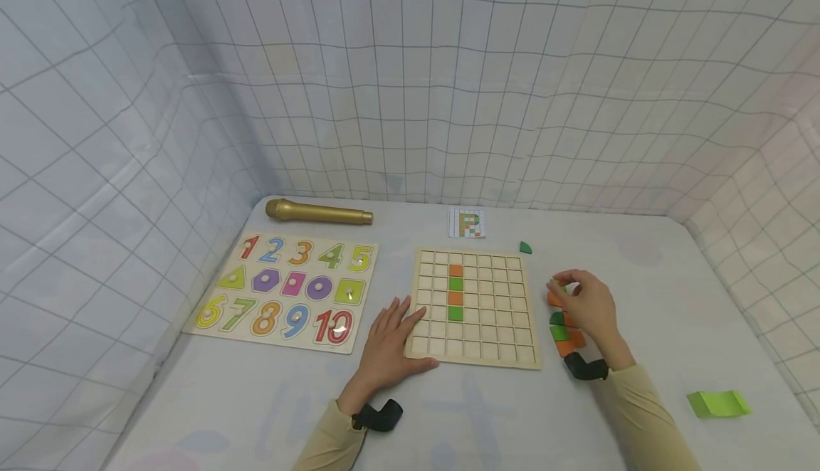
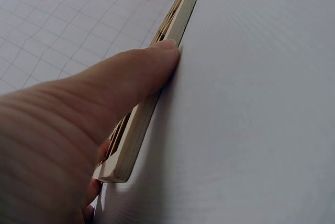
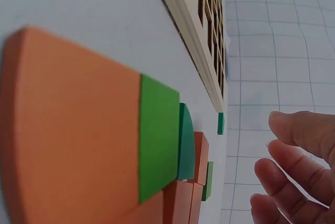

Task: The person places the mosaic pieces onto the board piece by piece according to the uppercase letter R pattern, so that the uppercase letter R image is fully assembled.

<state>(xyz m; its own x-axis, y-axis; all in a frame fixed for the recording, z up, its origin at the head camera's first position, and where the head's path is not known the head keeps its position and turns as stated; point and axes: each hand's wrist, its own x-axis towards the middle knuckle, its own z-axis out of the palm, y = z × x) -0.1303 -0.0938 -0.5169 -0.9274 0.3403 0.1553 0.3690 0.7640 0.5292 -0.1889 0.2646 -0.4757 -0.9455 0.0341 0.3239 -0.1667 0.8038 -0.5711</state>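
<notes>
A wooden grid board (image 1: 474, 363) lies on the table, with orange (image 1: 455, 270) and green (image 1: 455, 284) square tiles alternating down one column. My left hand (image 1: 387, 350) rests at its front left corner, fingers spread. In the left wrist view the thumb (image 2: 141, 67) lies against the board's wooden edge (image 2: 141, 130). To the right of the board, my right hand (image 1: 592, 307) hovers at a cluster of orange (image 1: 565, 348), light green (image 1: 559, 333) and dark green (image 1: 556, 319) pieces. The right wrist view shows its thumb (image 3: 296, 127) and fingers apart, with nothing between them.
A number and shape puzzle (image 1: 275, 341) lies at the left, a gold microphone (image 1: 320, 213) behind it. Behind the grid board are a small pattern card (image 1: 470, 233) and a green quarter-round piece (image 1: 525, 247). A light green curved block (image 1: 719, 405) sits far right. Gridded cloth walls (image 1: 474, 101) enclose the table.
</notes>
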